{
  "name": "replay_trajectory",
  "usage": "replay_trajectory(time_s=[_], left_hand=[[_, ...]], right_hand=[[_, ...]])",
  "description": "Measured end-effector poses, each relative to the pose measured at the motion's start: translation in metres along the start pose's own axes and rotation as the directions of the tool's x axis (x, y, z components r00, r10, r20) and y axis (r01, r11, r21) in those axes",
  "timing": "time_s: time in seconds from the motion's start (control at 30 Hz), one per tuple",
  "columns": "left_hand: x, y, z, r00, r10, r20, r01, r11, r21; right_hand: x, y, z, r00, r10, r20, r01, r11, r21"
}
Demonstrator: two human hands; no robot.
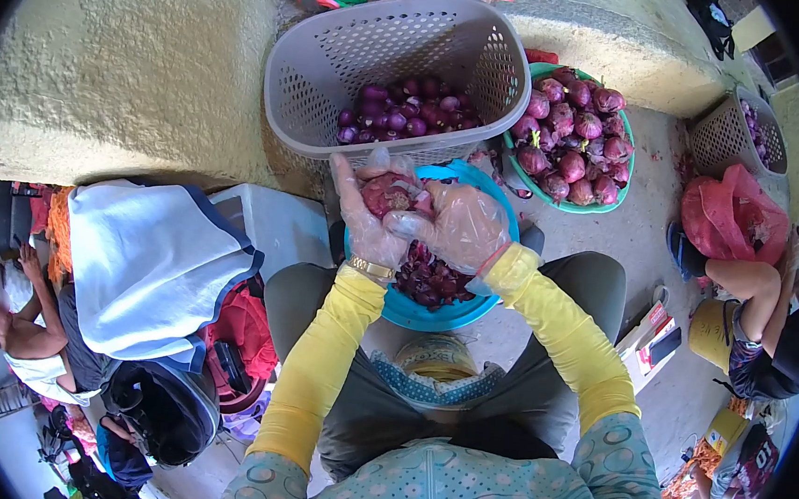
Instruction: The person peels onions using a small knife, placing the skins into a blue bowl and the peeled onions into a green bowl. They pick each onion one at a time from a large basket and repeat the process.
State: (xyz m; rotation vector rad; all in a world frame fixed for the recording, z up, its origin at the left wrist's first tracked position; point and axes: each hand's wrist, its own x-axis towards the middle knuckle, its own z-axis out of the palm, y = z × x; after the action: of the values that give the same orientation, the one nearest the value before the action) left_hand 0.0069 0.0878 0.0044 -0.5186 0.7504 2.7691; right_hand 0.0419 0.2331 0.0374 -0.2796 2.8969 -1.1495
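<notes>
A red onion (391, 195) sits in the fingers of my left hand (365, 223), which wears a clear plastic glove and a gold watch at the wrist. From the other side my right hand (465, 225), also gloved, has its fingers closed with the thumb pressed to the onion. Whether a small blade is in it, I cannot tell. Below both hands stands a blue basin (404, 312) with dark red onion skins (430, 275). Just beyond them is a grey plastic basket (286, 86) holding peeled purple onions (410, 114).
At right of the basket, a green-rimmed basin (579, 208) is heaped with unpeeled onions (573, 136). A pink bag (731, 215) and another basket (709, 133) stand farther right, near a seated person (752, 305). At left, a white cloth (154, 268) covers something; another person (41, 334) sits beyond.
</notes>
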Motion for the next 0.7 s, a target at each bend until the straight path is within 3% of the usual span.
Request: replay_trajectory(time_s=[0.07, 0.2, 0.27, 0.3, 0.37, 0.4, 0.53, 0.67, 0.7], left_hand=[[-0.003, -0.001, 0.001, 0.999, 0.035, 0.001, -0.034, 0.992, -0.124], [-0.012, 0.001, 0.009, 0.991, 0.134, -0.013, -0.135, 0.990, -0.042], [-0.009, 0.008, 0.014, 0.977, 0.002, 0.214, 0.008, 0.999, -0.046], [-0.011, 0.012, 0.020, 0.976, -0.001, 0.216, 0.011, 0.999, -0.045], [-0.017, 0.019, 0.034, 0.961, -0.273, 0.037, 0.269, 0.960, 0.081], [-0.017, 0.018, 0.034, 0.958, -0.283, 0.042, 0.280, 0.958, 0.057], [-0.004, 0.007, 0.008, 0.956, -0.285, 0.072, 0.288, 0.957, -0.029], [-0.004, 0.007, 0.004, 0.950, -0.300, 0.087, 0.310, 0.938, -0.156], [-0.006, 0.003, 0.008, 0.982, -0.186, -0.022, 0.183, 0.978, -0.103]], right_hand=[[0.000, -0.004, 0.001, 0.998, 0.063, 0.007, -0.064, 0.992, 0.109], [0.002, -0.003, -0.001, 0.993, 0.090, 0.070, -0.103, 0.969, 0.225], [0.009, 0.006, -0.015, 0.995, -0.044, 0.086, 0.020, 0.964, 0.266], [0.012, 0.006, -0.026, 0.996, -0.042, 0.084, 0.019, 0.964, 0.265], [0.017, 0.000, -0.050, 0.985, -0.075, 0.157, 0.098, 0.985, -0.143], [0.016, -0.003, -0.052, 0.985, -0.122, 0.123, 0.145, 0.970, -0.196], [0.009, 0.002, -0.034, 0.984, -0.165, 0.065, 0.173, 0.975, -0.137], [0.007, 0.000, -0.020, 0.997, -0.029, 0.072, 0.036, 0.995, -0.088], [0.006, -0.002, -0.018, 0.996, 0.017, 0.092, -0.010, 0.997, -0.074]])
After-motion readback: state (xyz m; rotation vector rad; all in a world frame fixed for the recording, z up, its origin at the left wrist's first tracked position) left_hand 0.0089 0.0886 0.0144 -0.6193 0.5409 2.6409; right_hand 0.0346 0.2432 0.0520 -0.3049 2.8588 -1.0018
